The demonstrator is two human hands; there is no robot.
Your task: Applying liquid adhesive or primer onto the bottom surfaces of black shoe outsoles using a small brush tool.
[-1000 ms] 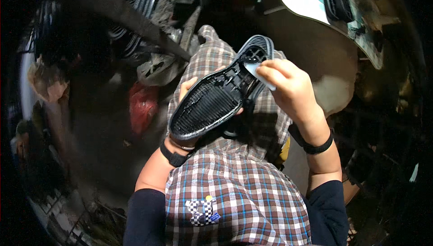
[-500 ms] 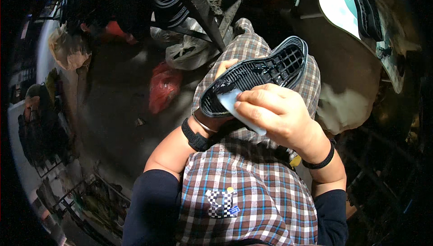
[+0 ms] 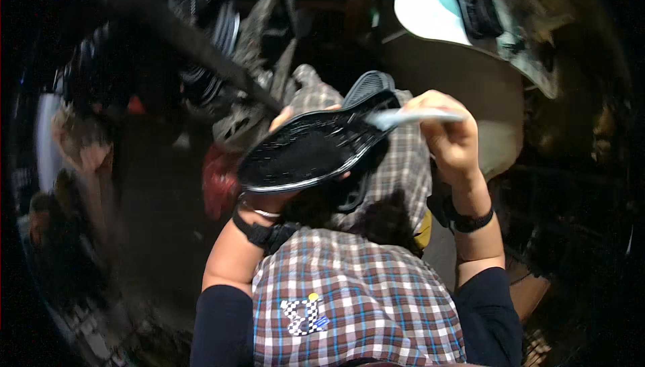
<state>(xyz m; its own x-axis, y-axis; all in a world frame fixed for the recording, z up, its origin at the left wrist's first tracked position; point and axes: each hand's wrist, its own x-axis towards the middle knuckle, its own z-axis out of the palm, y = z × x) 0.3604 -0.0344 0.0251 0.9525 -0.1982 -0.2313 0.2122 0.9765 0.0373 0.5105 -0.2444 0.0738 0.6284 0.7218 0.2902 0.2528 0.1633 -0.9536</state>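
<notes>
Under the black shoe sole (image 3: 295,152), my left hand (image 3: 270,201) is closed around it, with fingertips showing at its far edge. The sole's recessed inner face is turned up and looks wet and glossy. Behind it shows a ridged, dark sole-shaped piece (image 3: 369,86); where it meets the front one is hidden. My right hand (image 3: 451,132) pinches a pale, bluish-white flat applicator (image 3: 416,117), blurred by motion. Its left end touches or hovers just over the narrow right part of the sole; I cannot tell which.
Below the sole spreads a checked apron (image 3: 356,286) over my lap. Another black sole (image 3: 476,1) lies on a white board (image 3: 426,4) at the far right. A dark metal bar (image 3: 201,51) crosses the far left, near a red plastic bag (image 3: 220,180).
The sole's wide end now faces up with a smooth, wet surface instead of ribs and grid, and a second piece shows behind. My right hand and applicator moved away toward the far right.
</notes>
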